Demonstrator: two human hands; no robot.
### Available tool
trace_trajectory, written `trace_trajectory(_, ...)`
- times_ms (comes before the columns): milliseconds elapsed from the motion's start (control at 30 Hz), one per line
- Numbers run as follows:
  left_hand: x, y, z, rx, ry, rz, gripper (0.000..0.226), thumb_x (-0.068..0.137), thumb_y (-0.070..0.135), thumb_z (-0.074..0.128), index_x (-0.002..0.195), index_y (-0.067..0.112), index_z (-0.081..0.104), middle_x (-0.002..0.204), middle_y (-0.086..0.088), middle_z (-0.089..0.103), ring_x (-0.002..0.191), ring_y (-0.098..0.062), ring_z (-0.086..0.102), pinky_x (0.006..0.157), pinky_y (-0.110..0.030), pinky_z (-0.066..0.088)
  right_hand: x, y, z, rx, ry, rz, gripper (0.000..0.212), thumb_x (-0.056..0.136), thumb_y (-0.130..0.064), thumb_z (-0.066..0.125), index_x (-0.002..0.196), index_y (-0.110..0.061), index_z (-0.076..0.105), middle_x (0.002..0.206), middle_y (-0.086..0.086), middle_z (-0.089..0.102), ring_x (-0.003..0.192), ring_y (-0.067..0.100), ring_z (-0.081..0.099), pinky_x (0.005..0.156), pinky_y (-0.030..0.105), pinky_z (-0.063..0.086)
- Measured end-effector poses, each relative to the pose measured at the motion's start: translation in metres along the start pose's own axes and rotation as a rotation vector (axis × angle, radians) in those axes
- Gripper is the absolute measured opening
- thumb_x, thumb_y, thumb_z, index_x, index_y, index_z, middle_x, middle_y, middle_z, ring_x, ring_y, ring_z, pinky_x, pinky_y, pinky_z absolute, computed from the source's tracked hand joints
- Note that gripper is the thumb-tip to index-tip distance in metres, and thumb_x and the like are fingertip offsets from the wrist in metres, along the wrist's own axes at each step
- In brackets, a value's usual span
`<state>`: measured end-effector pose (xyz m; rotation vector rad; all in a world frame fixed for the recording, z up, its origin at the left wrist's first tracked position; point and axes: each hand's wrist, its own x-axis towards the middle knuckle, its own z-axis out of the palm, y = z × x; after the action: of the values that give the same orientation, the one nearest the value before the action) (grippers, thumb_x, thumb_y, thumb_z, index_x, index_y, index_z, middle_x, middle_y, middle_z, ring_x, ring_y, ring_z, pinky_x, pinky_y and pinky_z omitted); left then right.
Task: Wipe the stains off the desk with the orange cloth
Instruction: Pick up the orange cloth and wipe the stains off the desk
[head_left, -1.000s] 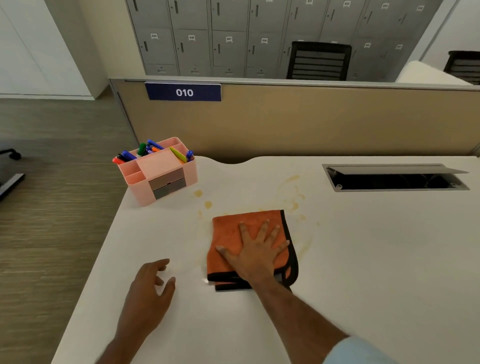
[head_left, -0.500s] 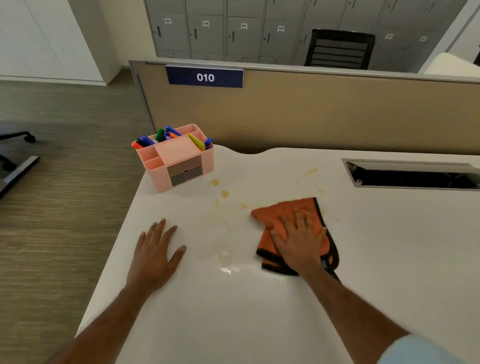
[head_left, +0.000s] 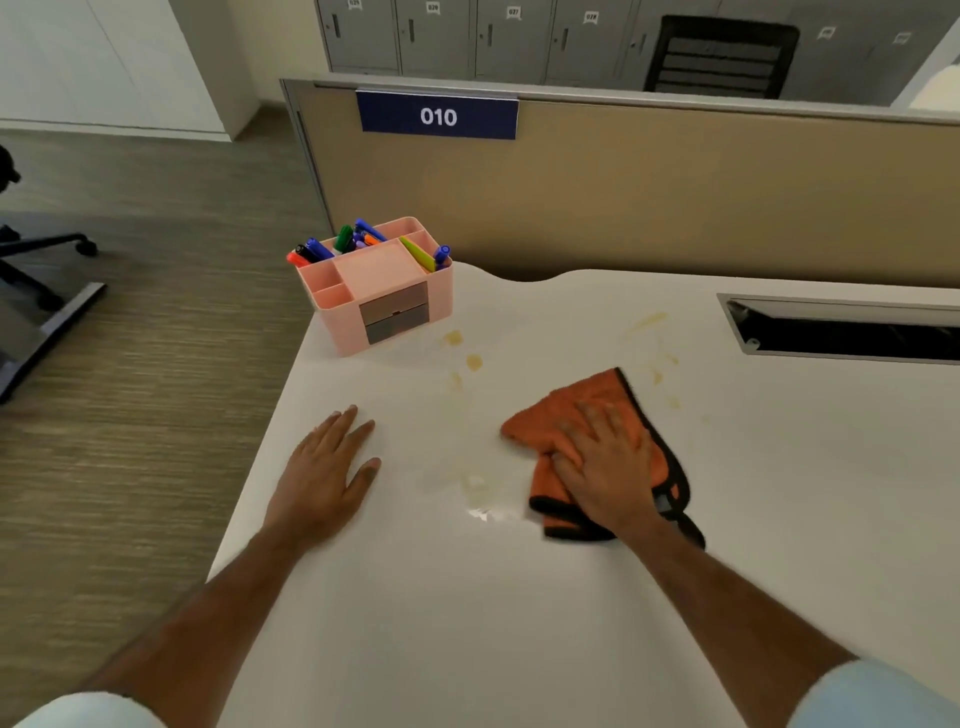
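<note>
An orange cloth (head_left: 566, 405) with a black hem lies bunched on the white desk (head_left: 467, 613). My right hand (head_left: 605, 460) presses flat on top of it, fingers spread. My left hand (head_left: 324, 475) rests palm down on the bare desk to the left, holding nothing. Yellow-brown stains (head_left: 474, 362) dot the desk between the cloth and the pink organiser. More faint stains (head_left: 649, 322) lie beyond the cloth to the right. A wet glint (head_left: 480, 514) shows just left of the cloth.
A pink pen organiser (head_left: 379, 296) with coloured markers stands at the desk's far left corner. A cable slot (head_left: 841, 332) is cut into the desk at the right. A beige partition (head_left: 675, 197) labelled 010 backs the desk. The desk's left edge drops to the floor.
The cloth has slid to the right under my right hand and bunched up from a flat fold. My left hand has flattened onto the desk. The view has shifted.
</note>
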<state>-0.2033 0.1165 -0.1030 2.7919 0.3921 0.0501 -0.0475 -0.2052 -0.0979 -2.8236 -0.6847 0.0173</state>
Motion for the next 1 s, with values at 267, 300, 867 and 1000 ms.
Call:
trace_trajectory(267,-0.004,-0.005,-0.003,-0.014,0.083,-0.06,0.066,0.091,0.055,0.025,0.146,0.021,0.038,0.16,-0.006,0.028,0.149,-0.022,0.019,0.122,-0.04,0.014,0.045,-0.105,0.021,0.011,-0.155,-0.074,0.055,0.092,-0.058,0.032,0.143,-0.041,0.033,0.161,0.008,0.015,0.146,0.044,0.004,0.107,0.076,-0.001)
trace_trajectory(300,-0.005,-0.008,-0.003,-0.013,0.08,-0.06,0.067,0.091,0.055,0.024,0.146,0.021,0.038,0.16,-0.006,0.027,0.149,-0.022,0.019,0.122,-0.04,0.014,0.031,-0.119,0.026,0.019,-0.173,-0.179,0.054,0.09,-0.058,0.03,0.142,-0.042,0.036,0.161,0.007,0.017,0.146,0.042,0.007,0.107,0.075,-0.001)
trace_trajectory(867,-0.003,-0.008,-0.002,0.017,0.086,-0.033,0.063,0.091,0.056,0.027,0.144,0.024,0.04,0.159,0.0,0.03,0.149,-0.02,0.018,0.122,-0.04,0.014,0.056,-0.059,0.015,-0.104,-0.083,0.009,0.069,0.083,-0.073,0.032,0.144,-0.041,0.03,0.16,0.008,0.019,0.145,0.041,0.013,0.106,0.074,0.011)
trace_trajectory(1000,-0.004,-0.008,0.0,0.019,0.068,-0.012,0.066,0.089,0.057,0.027,0.144,0.021,0.038,0.158,-0.004,0.03,0.149,-0.021,0.019,0.122,-0.042,0.012,0.027,-0.049,0.008,-0.05,-0.072,-0.158,0.06,0.084,-0.064,0.033,0.138,-0.039,0.044,0.156,-0.001,0.032,0.143,0.031,0.027,0.109,0.063,0.02)
